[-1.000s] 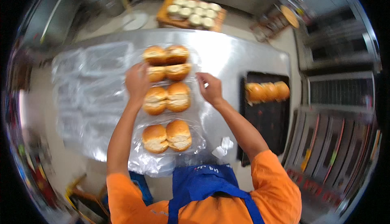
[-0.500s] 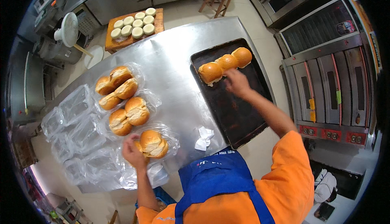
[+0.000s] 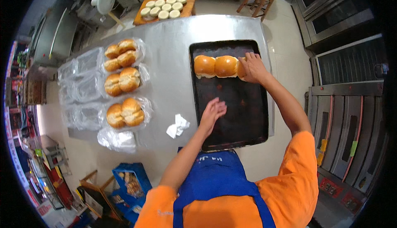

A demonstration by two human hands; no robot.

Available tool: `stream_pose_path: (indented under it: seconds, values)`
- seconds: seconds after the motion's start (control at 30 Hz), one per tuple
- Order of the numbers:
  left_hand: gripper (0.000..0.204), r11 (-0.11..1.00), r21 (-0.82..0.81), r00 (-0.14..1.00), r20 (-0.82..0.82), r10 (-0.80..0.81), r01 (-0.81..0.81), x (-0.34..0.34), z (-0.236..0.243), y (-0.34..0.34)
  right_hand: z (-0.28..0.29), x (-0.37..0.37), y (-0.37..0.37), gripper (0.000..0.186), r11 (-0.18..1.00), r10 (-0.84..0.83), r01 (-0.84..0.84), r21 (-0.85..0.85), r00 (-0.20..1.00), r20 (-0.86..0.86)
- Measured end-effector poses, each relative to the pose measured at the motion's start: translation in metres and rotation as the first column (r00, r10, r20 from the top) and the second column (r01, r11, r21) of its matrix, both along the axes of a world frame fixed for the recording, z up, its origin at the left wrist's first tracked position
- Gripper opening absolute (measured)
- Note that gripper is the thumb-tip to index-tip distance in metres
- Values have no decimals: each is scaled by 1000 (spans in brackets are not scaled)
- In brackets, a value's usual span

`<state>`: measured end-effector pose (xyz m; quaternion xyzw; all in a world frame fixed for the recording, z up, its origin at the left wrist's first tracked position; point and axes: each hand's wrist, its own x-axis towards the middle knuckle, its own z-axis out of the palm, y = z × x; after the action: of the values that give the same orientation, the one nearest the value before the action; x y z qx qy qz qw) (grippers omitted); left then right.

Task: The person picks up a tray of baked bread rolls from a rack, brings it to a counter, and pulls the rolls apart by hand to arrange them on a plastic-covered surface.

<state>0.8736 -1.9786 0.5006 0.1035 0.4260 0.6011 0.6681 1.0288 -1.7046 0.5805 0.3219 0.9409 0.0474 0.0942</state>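
A row of three golden buns (image 3: 226, 66) lies near the far end of a dark baking tray (image 3: 235, 124). My right hand (image 3: 253, 68) is closed over the rightmost bun, hiding most of it. Over the tray's left part hovers my left hand (image 3: 212, 114), fingers stretched and holding nothing. To the left, pairs of buns sit in clear plastic boxes: one pair (image 3: 125, 112) nearest me, another pair (image 3: 122, 81) beyond it, and more buns (image 3: 120, 54) farthest away.
Lids of the clear boxes (image 3: 84, 91) spread leftward on the metal table (image 3: 169, 62). A crumpled white paper (image 3: 178, 126) lies left of the tray. Pale round cakes (image 3: 166, 7) rest on a wooden board beyond the table. Blue crates (image 3: 138, 174) stand at lower left, ovens (image 3: 347, 133) at right.
My left hand has left the nearest boxed buns and moved right, over the tray. My right hand has shifted along the row to its right end. The whole view has turned.
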Motion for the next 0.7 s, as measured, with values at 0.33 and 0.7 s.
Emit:
stream_pose_path:
  seconds: [0.33,0.7]
  values:
    - [90,985,95,764,643,50,-145,29,-4,41,67,98,-205,91,959,-197,41,-279,805,-559]
    - [67,890,91,854,341,394,-447,13,116,-12,52,41,-299,90,911,-377,323,-259,391,-840]
